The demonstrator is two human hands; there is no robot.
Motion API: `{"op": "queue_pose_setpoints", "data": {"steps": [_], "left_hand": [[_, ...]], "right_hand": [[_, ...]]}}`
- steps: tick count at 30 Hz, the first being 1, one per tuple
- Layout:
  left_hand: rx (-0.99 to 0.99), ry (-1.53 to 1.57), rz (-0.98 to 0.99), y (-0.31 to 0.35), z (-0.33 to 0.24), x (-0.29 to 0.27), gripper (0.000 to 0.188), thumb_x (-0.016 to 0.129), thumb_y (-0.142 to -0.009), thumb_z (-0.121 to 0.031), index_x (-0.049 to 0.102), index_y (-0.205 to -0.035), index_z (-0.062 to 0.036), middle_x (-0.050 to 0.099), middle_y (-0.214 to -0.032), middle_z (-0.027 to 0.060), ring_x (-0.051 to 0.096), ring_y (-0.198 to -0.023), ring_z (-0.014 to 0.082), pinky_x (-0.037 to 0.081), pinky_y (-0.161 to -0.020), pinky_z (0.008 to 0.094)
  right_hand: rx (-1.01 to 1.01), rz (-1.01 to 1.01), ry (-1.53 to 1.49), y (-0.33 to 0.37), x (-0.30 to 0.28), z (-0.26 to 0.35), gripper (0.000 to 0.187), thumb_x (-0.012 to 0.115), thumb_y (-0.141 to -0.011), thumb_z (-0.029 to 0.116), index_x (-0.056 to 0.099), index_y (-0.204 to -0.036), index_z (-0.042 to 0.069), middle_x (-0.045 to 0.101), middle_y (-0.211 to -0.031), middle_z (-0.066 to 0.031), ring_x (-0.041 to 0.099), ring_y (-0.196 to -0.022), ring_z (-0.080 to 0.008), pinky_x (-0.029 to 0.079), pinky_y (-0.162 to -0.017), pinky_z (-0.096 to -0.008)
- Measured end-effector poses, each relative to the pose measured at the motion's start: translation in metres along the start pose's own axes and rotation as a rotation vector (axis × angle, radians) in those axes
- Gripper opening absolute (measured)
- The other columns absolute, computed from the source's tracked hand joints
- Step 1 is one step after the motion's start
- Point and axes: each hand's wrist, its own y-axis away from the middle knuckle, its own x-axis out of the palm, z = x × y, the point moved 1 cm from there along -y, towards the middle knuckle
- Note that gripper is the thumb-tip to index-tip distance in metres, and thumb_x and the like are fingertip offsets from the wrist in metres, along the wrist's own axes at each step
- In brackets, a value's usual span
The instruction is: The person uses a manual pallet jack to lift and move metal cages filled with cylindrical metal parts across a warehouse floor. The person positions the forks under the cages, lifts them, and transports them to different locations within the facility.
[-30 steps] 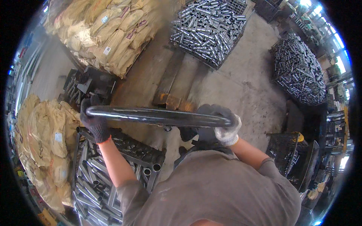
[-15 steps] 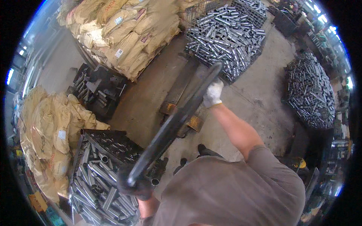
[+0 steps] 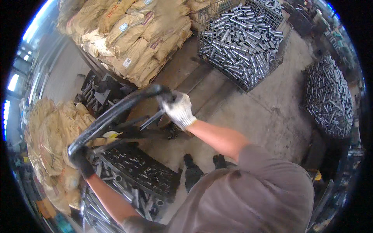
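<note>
A thick black tubular handle (image 3: 116, 108), bent at both ends and with thinner bars inside its frame, runs slantwise in front of me. My left hand (image 3: 82, 161), in a dark glove, is closed round its lower left end. At its upper right end my right hand (image 3: 178, 109), in a white knitted glove, grips the tube near the bend. What the handle is fixed to is mostly hidden beneath it. Below my left forearm stands a dark perforated metal bin (image 3: 143, 165) with cut metal tubes (image 3: 112, 190) in it.
Paper sacks are piled at the far left (image 3: 132, 50) and the near left (image 3: 50, 136). A wire cage (image 3: 281, 52) of short tubes stands ahead, and another heap of tubes (image 3: 330, 97) at the right. A dark box of metal parts (image 3: 99, 93) sits between the sacks.
The handle has swung left and away from my body, both hands moving with it and keeping hold. My view has shifted slightly, and the near bin shows more of its perforated side.
</note>
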Motion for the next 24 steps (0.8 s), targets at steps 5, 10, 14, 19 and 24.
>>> {"op": "queue_pose_setpoints", "data": {"steps": [5,10,14,19,24], "left_hand": [[-0.07,0.319,0.576,-0.213,0.054,0.094,0.025,0.055,-0.104,-0.016,0.063,-0.123,-0.0028,0.068,-0.113,0.0059,0.065,-0.1,0.0194,0.054,-0.092,0.0377],[-0.056,0.051,0.678,-0.27,0.035,0.2,0.026,0.051,-0.106,-0.018,0.063,-0.125,-0.0036,0.066,-0.119,0.0061,0.061,-0.106,0.0178,0.049,-0.098,0.034],[-0.057,0.022,0.721,-0.27,-0.005,0.234,0.028,0.047,-0.108,-0.024,0.065,-0.12,-0.0054,0.066,-0.116,0.0051,0.06,-0.103,0.0163,0.048,-0.096,0.0319],[-0.029,0.1,0.925,-0.261,-0.03,0.275,0.032,0.045,-0.106,-0.033,0.065,-0.112,-0.0078,0.065,-0.105,0.0031,0.059,-0.096,0.0168,0.047,-0.089,0.0319],[0.051,0.371,0.872,-0.239,-0.03,0.29,0.016,0.056,-0.102,-0.023,0.058,-0.096,-0.0086,0.056,-0.083,0.0004,0.052,-0.071,0.0141,0.047,-0.065,0.031]], "right_hand": [[-0.302,0.576,-0.241,0.055,0.016,0.044,0.033,0.08,-0.078,0.029,0.074,-0.104,0.009,0.071,-0.081,-0.0172,0.07,-0.076,-0.0358,0.056,-0.069,-0.0403],[-0.391,0.875,-0.034,0.045,0.046,0.067,0.03,0.077,-0.079,0.029,0.072,-0.1,0.008,0.068,-0.081,-0.0209,0.065,-0.076,-0.0407,0.053,-0.068,-0.0459],[-0.364,0.945,-0.104,0.024,0.058,0.073,0.031,0.077,-0.079,0.032,0.072,-0.096,0.007,0.068,-0.081,-0.0215,0.065,-0.075,-0.0415,0.052,-0.068,-0.0473],[-0.362,1.017,-0.09,0.022,0.072,0.072,0.031,0.078,-0.081,0.034,0.071,-0.095,0.007,0.069,-0.079,-0.02,0.066,-0.074,-0.0402,0.053,-0.067,-0.0459],[-0.383,0.854,-0.07,0.038,0.058,0.075,0.028,0.078,-0.082,0.03,0.071,-0.096,0.007,0.068,-0.078,-0.0195,0.067,-0.071,-0.0361,0.053,-0.066,-0.0432]]}}
